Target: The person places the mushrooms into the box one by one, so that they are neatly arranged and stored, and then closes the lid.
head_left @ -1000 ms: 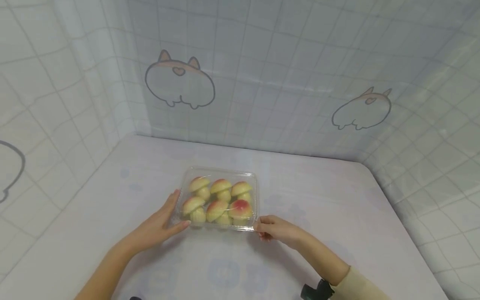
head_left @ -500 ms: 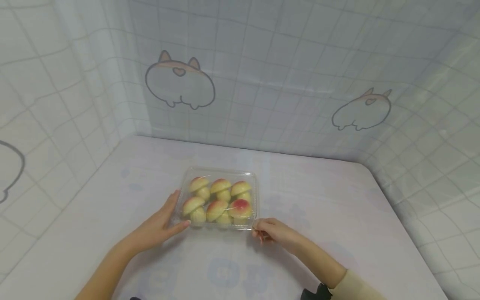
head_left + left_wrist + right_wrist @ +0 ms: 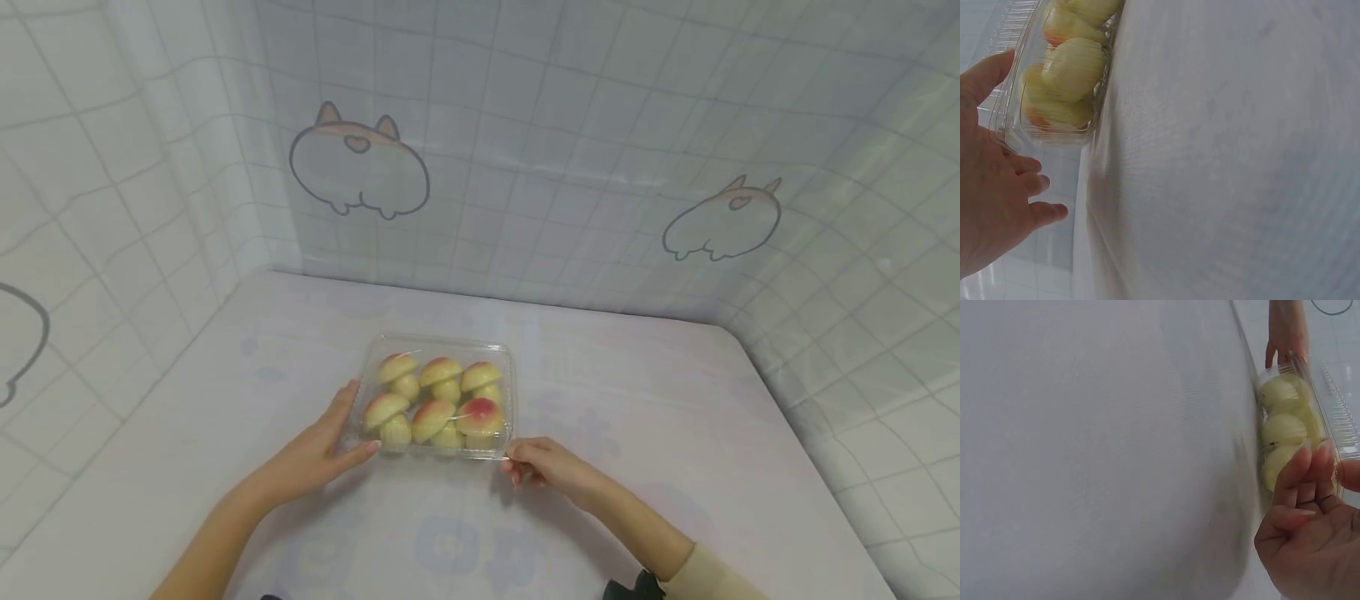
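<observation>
A clear plastic clamshell box (image 3: 446, 342) with its lid down sits mid-table. Inside, several yellow mushroom-shaped pieces (image 3: 480, 419) with reddish tops stand in two rows. My left hand (image 3: 322, 454) spreads round the near left corner, fingers along the left side and thumb at the front. In the left wrist view the left thumb (image 3: 991, 75) touches the box's rim while the other fingers extend loosely below it. At the near right corner my right hand (image 3: 551, 467) pinches the rim between thumb and forefinger. Its other fingers (image 3: 1294, 469) curl beneath, in front of the box's side.
The pale table (image 3: 637, 400) spreads around the box on all sides. A white grid-patterned cloth (image 3: 540, 167) with cartoon animal drawings walls off the back and both sides. A dark strap piece (image 3: 637, 586) shows by the right sleeve.
The right hand's fingers have shifted slightly downward and left at the near right corner. The left hand and the box look nearly unmoved.
</observation>
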A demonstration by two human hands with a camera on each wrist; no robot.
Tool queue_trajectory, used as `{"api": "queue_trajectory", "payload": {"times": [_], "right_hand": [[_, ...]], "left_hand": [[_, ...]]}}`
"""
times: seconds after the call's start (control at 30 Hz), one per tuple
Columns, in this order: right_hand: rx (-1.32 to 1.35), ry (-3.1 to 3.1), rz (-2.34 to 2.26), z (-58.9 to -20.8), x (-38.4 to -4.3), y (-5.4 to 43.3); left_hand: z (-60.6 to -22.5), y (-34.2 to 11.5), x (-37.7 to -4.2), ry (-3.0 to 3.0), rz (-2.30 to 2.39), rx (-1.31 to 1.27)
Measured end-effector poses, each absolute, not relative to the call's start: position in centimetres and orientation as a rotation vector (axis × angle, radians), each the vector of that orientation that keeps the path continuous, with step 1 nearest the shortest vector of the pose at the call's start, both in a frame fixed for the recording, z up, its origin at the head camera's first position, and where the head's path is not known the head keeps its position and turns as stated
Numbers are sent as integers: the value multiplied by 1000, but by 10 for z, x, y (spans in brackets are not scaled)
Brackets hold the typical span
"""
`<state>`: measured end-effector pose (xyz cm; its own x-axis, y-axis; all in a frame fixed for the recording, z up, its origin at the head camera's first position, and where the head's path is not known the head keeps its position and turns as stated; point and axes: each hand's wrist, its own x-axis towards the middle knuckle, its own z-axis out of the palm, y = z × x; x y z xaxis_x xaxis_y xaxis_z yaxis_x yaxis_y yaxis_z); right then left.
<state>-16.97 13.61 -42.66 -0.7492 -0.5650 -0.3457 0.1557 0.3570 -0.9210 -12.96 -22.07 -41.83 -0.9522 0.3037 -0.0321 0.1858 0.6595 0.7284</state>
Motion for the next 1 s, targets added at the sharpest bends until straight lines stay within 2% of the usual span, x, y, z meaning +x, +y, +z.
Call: {"api": "queue_trajectory", "payload": {"times": [0.43, 0.77, 1.0], "right_hand": [[-574, 2735, -1170, -419, -159, 133], [-663, 2853, -872, -408, -160, 138], [-825, 2903, -705, -399, -167, 149]], "left_hand": [[-414, -227, -129, 2827, 1043, 402], [-397, -244, -141, 2976, 691, 556], [-389, -258, -152, 3081, 379, 555]]}}
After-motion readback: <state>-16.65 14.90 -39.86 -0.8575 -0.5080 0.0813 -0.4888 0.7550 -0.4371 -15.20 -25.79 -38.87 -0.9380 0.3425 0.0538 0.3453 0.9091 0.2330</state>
